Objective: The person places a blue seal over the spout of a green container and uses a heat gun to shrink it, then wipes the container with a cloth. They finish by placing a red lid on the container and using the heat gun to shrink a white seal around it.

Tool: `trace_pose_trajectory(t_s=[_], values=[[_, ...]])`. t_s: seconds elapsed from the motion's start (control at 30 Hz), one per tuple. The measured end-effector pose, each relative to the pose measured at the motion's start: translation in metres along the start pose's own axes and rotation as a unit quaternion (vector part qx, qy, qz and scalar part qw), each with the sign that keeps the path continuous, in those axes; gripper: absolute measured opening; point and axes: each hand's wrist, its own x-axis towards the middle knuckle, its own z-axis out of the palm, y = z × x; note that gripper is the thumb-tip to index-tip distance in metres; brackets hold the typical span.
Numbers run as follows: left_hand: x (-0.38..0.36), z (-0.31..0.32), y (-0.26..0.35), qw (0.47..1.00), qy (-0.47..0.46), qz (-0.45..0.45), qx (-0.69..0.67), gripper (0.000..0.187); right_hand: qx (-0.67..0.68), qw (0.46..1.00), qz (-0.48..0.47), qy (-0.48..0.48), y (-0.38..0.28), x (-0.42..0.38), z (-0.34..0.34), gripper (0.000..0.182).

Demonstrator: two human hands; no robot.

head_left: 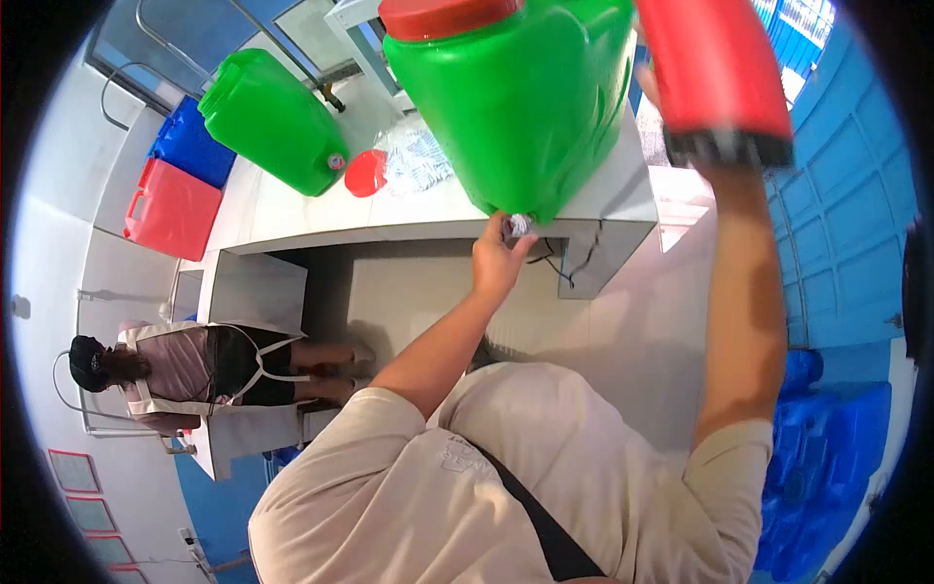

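A large green water jug point(516, 107) with a red lid point(448, 18) stands at the counter's front edge. Low on its front, a small white-and-red spout cap point(518, 225) sticks out over the edge. The fingers and thumb of my left hand point(497, 255) are closed around that cap. At the upper right, my right hand point(650, 86) is raised beside the jug and mostly hidden behind a red tool with a black end point(720, 78). It grips this tool, which is blurred at the black end and cut off by the top of the view.
Another green jug point(268, 122) lies tilted on the white counter point(302, 216), near a red lid point(366, 173) and clear plastic with printed wrappers point(416, 156). Blue point(190, 141) and red point(173, 209) containers stand farther left. A person in an apron point(195, 365) works at the left; blue jugs point(827, 457) are stacked right.
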Motion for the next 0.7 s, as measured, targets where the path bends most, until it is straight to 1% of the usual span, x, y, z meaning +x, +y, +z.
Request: trace_pose_trajectory(t_s=[0.07,0.1,0.17,0.2,0.27,0.3,0.37,0.4,0.47,0.5,0.57,0.6,0.63,0.7], values=[[0.001,-0.003,0.012,0.996,0.026,0.022,0.078,0.046,-0.053,0.998,-0.035,0.001,0.029,0.022,0.034,0.069],[0.002,-0.008,0.019,0.997,0.021,0.019,0.077,0.046,-0.079,0.996,-0.047,0.002,0.042,0.026,0.048,0.068],[0.009,-0.022,0.025,0.990,-0.056,-0.068,0.111,0.049,-0.121,0.991,-0.064,0.005,0.066,0.026,0.070,0.066],[0.012,-0.024,0.022,0.989,-0.059,-0.070,0.112,0.049,-0.141,0.987,-0.072,0.009,0.074,0.023,0.079,0.066],[0.017,-0.027,0.015,0.989,-0.070,0.000,0.129,0.050,-0.172,0.981,-0.090,0.020,0.092,0.016,0.090,0.064],[0.020,-0.027,0.017,0.989,-0.071,-0.005,0.131,0.050,-0.187,0.977,-0.097,0.027,0.098,0.012,0.095,0.063],[0.021,-0.025,0.020,0.972,-0.117,-0.049,0.198,0.054,-0.214,0.969,-0.115,0.043,0.113,0.004,0.102,0.062],[0.020,-0.021,0.016,0.971,-0.120,-0.054,0.201,0.054,-0.228,0.964,-0.124,0.051,0.121,0.001,0.105,0.061],[0.019,-0.010,0.011,0.985,-0.066,-0.055,0.150,0.052,-0.261,0.951,-0.152,0.068,0.136,-0.004,0.111,0.060],[0.018,-0.007,0.009,0.984,-0.068,-0.059,0.152,0.052,-0.280,0.943,-0.165,0.071,0.142,-0.003,0.115,0.059],[0.015,-0.004,0.007,0.994,-0.041,-0.057,0.081,0.048,-0.381,0.900,-0.211,0.006,0.152,-0.005,0.118,0.055],[0.016,-0.007,0.008,0.994,-0.043,-0.059,0.081,0.048,-0.312,0.925,-0.209,0.053,0.126,0.006,0.111,0.047],[0.019,-0.012,0.011,0.992,-0.059,-0.051,0.096,0.048,-0.313,0.925,-0.207,0.052,0.108,0.013,0.104,0.047],[0.022,-0.021,0.019,0.990,-0.080,-0.043,0.112,0.047,-0.257,0.956,-0.138,-0.008,0.087,0.018,0.095,0.037]])
